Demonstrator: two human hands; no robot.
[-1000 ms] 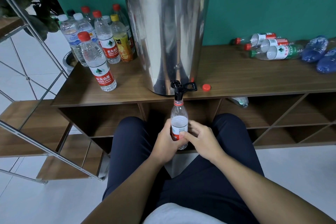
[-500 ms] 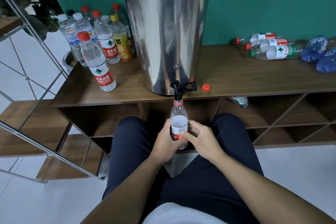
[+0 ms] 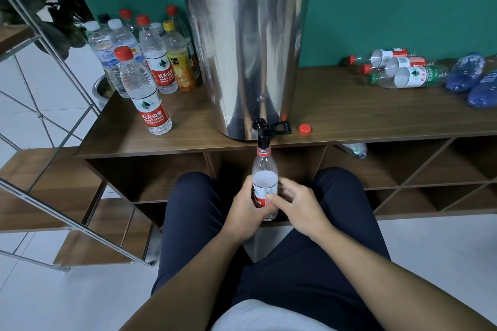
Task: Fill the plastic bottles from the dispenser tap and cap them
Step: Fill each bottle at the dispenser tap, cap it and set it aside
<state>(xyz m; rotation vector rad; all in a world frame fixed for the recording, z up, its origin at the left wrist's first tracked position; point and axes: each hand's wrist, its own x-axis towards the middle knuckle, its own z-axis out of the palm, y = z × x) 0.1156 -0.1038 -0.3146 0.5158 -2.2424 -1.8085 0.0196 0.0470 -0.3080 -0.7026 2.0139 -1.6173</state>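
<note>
A clear plastic bottle with a red neck ring (image 3: 265,169) is held upright at the centre, its open mouth just under the black tap (image 3: 262,130) of a tall shiny steel dispenser (image 3: 246,56) standing at 12 o'clock on a brown wooden shelf unit (image 3: 363,113). The left hand (image 3: 246,208) wraps its fingers round the bottle's lower body; the right hand (image 3: 298,203) pinches the label from the other side. A loose red cap (image 3: 305,129) lies at 1 o'clock beside the tap. Capped upright bottles (image 3: 146,67) cluster at 10 o'clock; bottles lying on their sides (image 3: 403,72) sit at 2 o'clock.
</note>
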